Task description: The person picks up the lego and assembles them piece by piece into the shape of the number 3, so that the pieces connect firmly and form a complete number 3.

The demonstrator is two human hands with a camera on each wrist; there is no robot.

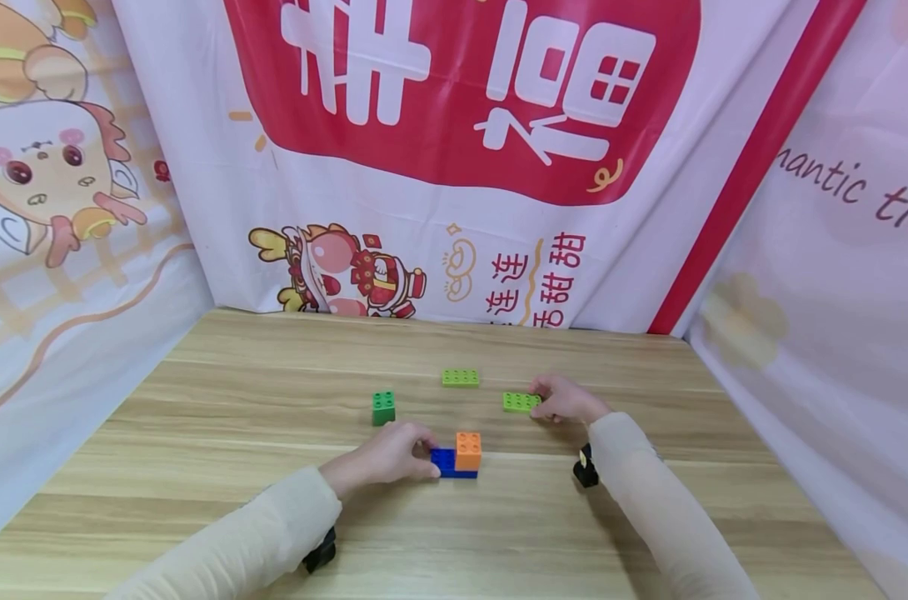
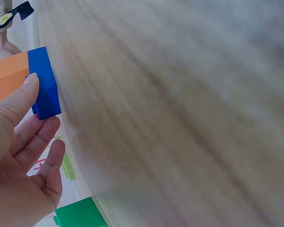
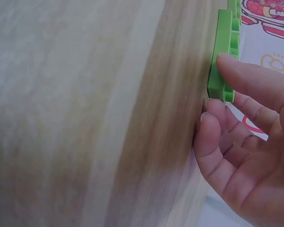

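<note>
An orange toy building brick (image 1: 468,451) sits on the right part of a long blue brick (image 1: 443,460) on the table. My left hand (image 1: 394,454) pinches the blue brick's left end; in the left wrist view the thumb (image 2: 31,85) presses its side, and fingertips lie at its end. Farther right, my right hand (image 1: 570,400) pinches the right end of a flat light green brick (image 1: 521,402). The right wrist view shows the thumb on that brick's side (image 3: 221,47), the other fingers partly hidden behind its end.
Just beyond my left hand stands a darker green brick (image 1: 383,408). Another flat light green brick (image 1: 461,378) lies farther back, between the hands. Printed cloth (image 1: 439,179) hangs behind the wooden table (image 1: 499,533) and at both sides.
</note>
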